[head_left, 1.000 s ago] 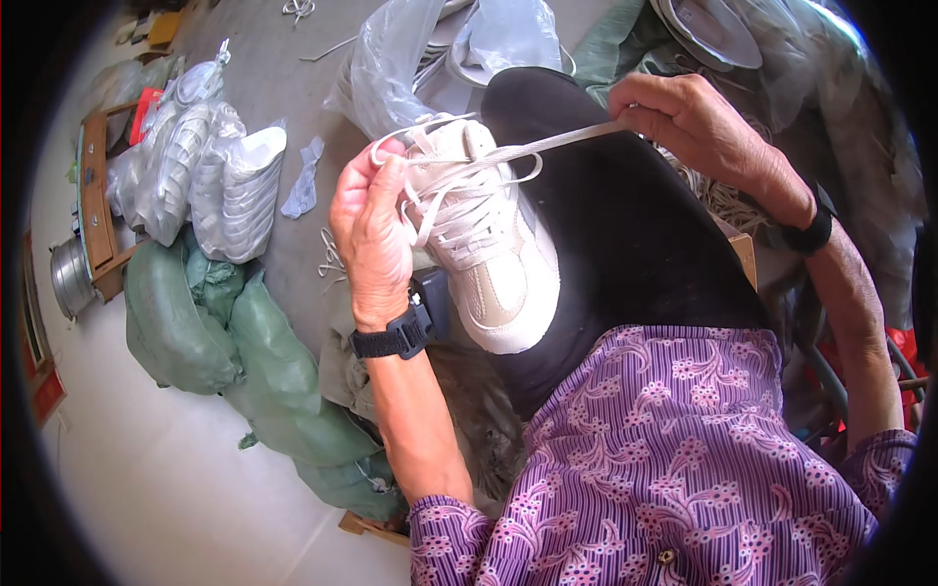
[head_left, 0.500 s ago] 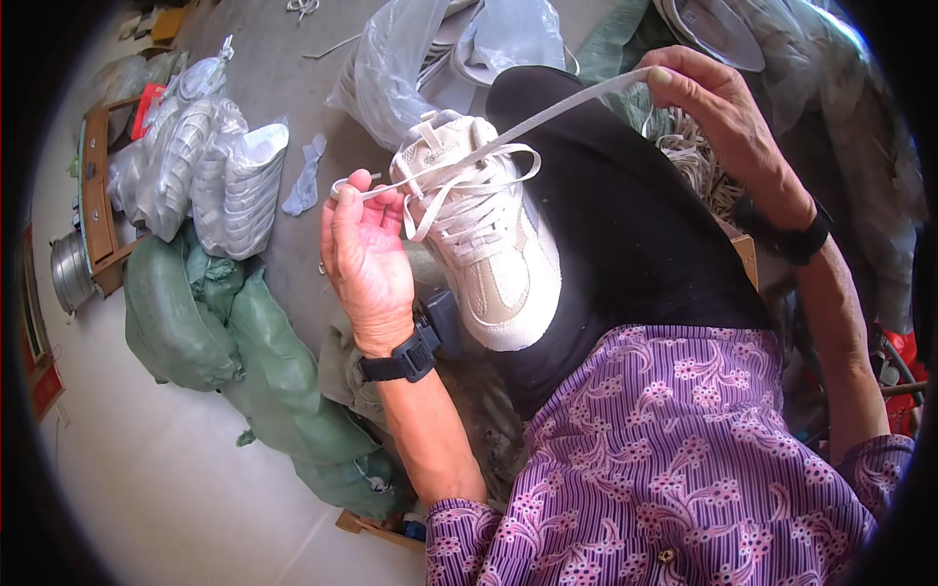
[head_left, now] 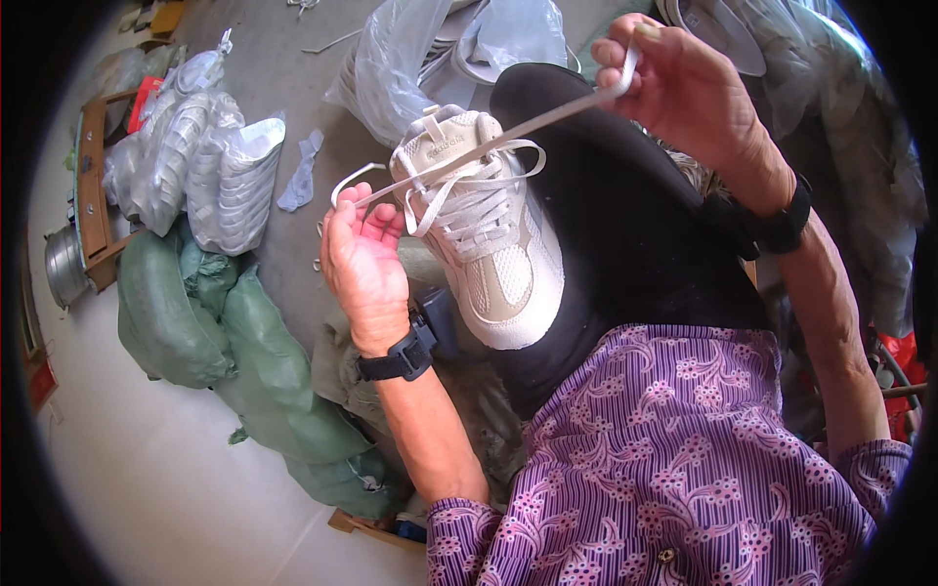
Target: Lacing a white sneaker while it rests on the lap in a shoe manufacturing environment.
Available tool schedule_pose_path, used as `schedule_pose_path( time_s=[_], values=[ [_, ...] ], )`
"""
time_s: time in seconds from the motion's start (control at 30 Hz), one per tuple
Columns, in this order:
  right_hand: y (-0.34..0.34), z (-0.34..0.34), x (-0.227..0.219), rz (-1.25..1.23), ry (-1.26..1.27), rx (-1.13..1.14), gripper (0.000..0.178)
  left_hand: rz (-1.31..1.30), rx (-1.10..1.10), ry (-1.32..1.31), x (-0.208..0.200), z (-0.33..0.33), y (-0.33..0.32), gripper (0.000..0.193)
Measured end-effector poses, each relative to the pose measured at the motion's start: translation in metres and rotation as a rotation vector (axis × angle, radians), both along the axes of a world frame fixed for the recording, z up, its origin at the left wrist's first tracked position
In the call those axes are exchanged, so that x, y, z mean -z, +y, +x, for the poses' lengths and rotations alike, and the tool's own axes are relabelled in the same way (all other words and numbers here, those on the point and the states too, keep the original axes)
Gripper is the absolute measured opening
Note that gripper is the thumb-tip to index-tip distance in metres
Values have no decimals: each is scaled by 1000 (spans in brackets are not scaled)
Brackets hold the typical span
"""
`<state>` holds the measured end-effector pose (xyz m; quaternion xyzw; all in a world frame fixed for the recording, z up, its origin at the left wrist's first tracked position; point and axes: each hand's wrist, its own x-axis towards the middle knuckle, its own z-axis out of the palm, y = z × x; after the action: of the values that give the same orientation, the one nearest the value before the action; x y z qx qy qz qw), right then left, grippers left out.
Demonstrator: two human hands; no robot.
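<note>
Off-white shoe [head_left: 493, 264] rests against our black trousers [head_left: 645, 225], toe toward us, opening away. We've got its lace [head_left: 567, 113] stretched across the tongue between both hands; a loop sticks out on the shoe's right. Left hand [head_left: 366, 269]: thumb and fingertips pinched on the lace just beside the shoe, other fingers loosely curled. Right hand [head_left: 694, 103]: thumb and forefinger closed on the lace, up near the knee (lace bends sharply there). Beyond the shoe, we see a clear plastic bag [head_left: 391, 68]. Off left: wrapped white stack [head_left: 234, 190], green sacks [head_left: 176, 313].
</note>
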<state>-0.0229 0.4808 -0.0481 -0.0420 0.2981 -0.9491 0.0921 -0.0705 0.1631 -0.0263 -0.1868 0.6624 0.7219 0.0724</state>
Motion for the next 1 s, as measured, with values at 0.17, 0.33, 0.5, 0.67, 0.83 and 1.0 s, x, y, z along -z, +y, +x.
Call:
schedule_pose_path(
  time_s=[0.17,0.33,0.5,0.67,0.83,1.0],
  values=[
    [-4,-9,12,100,-31,-48,22,301,70,11,3,-2,-17,28],
    [-17,-12,0,479,-105,-45,19,489,56,-23,1,-2,-29,26],
    [-43,-23,-2,1213,206,70,20,569,73,-17,0,0,-32,24],
    [-58,-27,2,1703,570,157,12,568,58,2,-1,-1,-41,25],
    [-63,-30,-2,1826,497,72,14,547,-3,21,-2,-2,-54,25],
    [-66,-31,-1,1840,493,66,14,566,-5,43,-2,-1,-63,26]
  ],
)
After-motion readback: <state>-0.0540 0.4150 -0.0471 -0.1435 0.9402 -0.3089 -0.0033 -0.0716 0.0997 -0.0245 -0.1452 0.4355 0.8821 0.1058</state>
